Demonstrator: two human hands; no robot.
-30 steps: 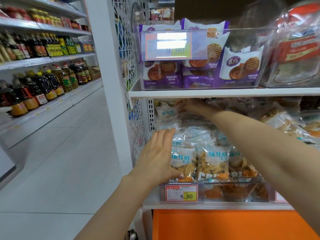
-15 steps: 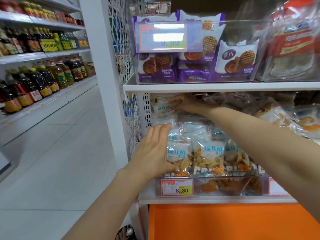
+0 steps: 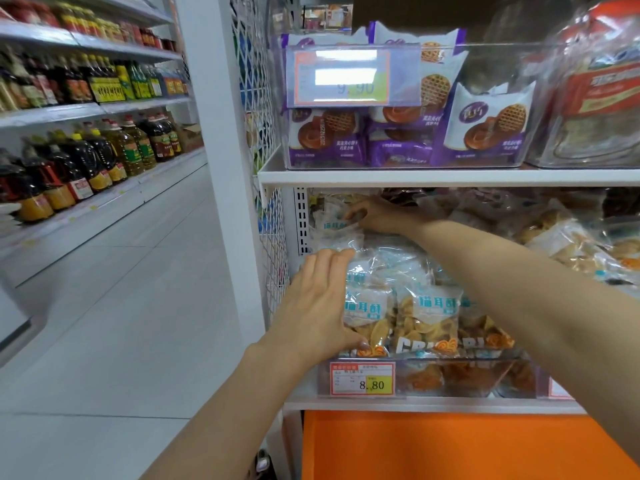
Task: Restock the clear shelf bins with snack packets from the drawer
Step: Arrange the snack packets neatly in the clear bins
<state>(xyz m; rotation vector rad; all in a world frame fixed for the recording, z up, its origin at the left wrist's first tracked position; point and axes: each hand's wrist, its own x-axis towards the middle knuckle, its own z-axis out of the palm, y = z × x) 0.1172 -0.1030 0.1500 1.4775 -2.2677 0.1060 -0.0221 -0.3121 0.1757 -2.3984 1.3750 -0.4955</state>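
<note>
The lower shelf (image 3: 433,406) carries a clear bin (image 3: 485,379) heaped with snack packets (image 3: 427,313), a price tag (image 3: 362,379) on its front. The upper shelf (image 3: 450,177) carries a second bin (image 3: 491,64) of purple biscuit packs (image 3: 485,129), with a third bin (image 3: 554,157) just beside it.

The left hand (image 3: 317,306) lies flat, fingers straight, against the front snack packets (image 3: 429,313) in the clear bin (image 3: 467,377). The right hand (image 3: 379,216) reaches over the pile to a back packet (image 3: 334,226) under the upper shelf (image 3: 450,176); its grip is unclear.
</note>
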